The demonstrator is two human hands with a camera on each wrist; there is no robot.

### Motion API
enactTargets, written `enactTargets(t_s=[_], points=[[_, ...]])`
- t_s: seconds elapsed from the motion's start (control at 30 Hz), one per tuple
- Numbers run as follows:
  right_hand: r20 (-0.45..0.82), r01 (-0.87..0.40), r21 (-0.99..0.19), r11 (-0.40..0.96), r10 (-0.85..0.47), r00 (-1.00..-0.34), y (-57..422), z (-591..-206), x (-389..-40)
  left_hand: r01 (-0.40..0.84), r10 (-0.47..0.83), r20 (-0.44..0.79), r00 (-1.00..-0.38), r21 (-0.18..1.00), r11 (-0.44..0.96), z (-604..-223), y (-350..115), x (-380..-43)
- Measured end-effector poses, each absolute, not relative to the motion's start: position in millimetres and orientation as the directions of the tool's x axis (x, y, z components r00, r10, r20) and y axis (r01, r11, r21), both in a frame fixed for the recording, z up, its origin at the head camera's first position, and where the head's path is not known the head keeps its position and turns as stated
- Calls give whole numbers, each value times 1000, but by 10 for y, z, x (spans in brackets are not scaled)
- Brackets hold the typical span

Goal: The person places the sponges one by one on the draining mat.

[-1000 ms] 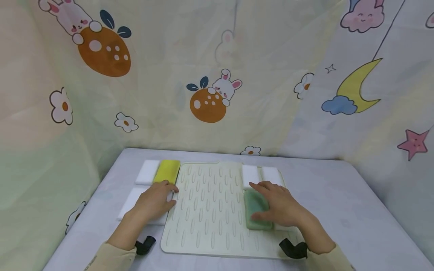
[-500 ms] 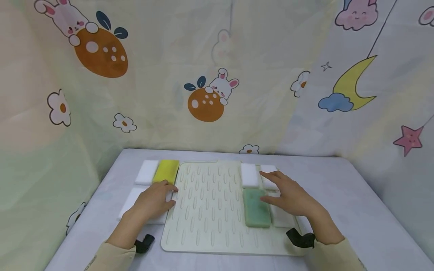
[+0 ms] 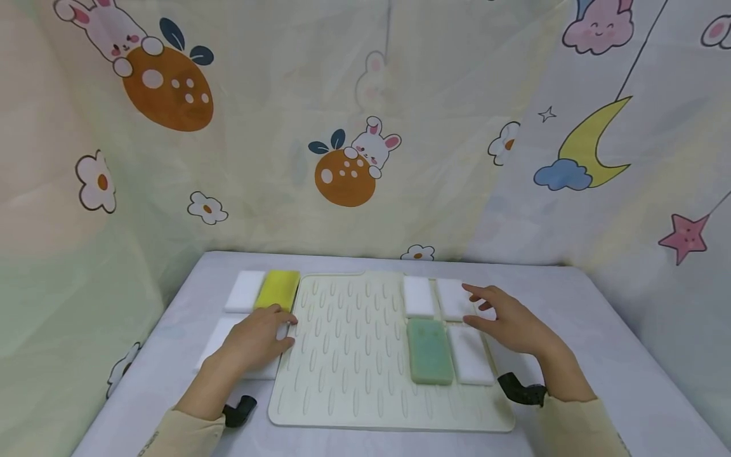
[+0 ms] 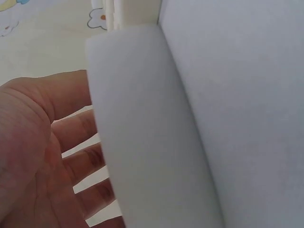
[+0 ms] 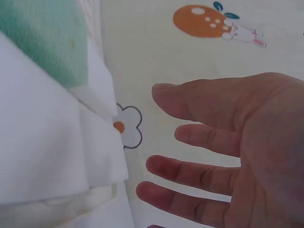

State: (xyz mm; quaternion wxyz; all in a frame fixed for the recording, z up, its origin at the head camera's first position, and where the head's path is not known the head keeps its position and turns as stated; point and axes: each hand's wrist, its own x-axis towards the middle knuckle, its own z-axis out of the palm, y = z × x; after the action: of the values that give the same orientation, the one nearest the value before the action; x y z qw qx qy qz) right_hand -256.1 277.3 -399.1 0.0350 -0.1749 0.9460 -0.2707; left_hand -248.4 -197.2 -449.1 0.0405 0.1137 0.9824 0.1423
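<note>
My right hand (image 3: 508,320) hovers beside the pale mat's right edge, fingers spread and holding nothing. Left of it on the mat (image 3: 342,409) lie a green sponge block (image 3: 431,352) and three white sponge blocks: far left (image 3: 419,296), far right (image 3: 450,299) and near right (image 3: 471,355). My left hand (image 3: 254,339) reaches over a white block (image 3: 217,337) by the mat's left edge. In the left wrist view, its loosely extended fingers lie behind a white block (image 4: 137,123), partly hidden; whether they touch it I cannot tell.
A yellow block (image 3: 277,289) and another white block (image 3: 245,292) lie beyond my left hand. Raised oval ribs cover the mat. A printed curtain (image 3: 257,158) hangs behind the white-covered table (image 3: 599,355). Black straps (image 3: 521,389) sit at both wrists.
My right hand has moved right, away from above the green sponge, uncovering it and the white block beside it. My left hand has stayed in place.
</note>
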Motion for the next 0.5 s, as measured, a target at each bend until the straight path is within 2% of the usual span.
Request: enactTargets(t_s=[0.23,0.5], points=[[-21,-274,-544,793,-339,-940,2875,-4065,-2633,205,231,-55,-971,291,934,-4489,-1981,-2493],[-125,-173,-587,791,-300,-946,3089,-4228,-2699,218,249,-63,-967,309,926,-4501,-2007,-2494]])
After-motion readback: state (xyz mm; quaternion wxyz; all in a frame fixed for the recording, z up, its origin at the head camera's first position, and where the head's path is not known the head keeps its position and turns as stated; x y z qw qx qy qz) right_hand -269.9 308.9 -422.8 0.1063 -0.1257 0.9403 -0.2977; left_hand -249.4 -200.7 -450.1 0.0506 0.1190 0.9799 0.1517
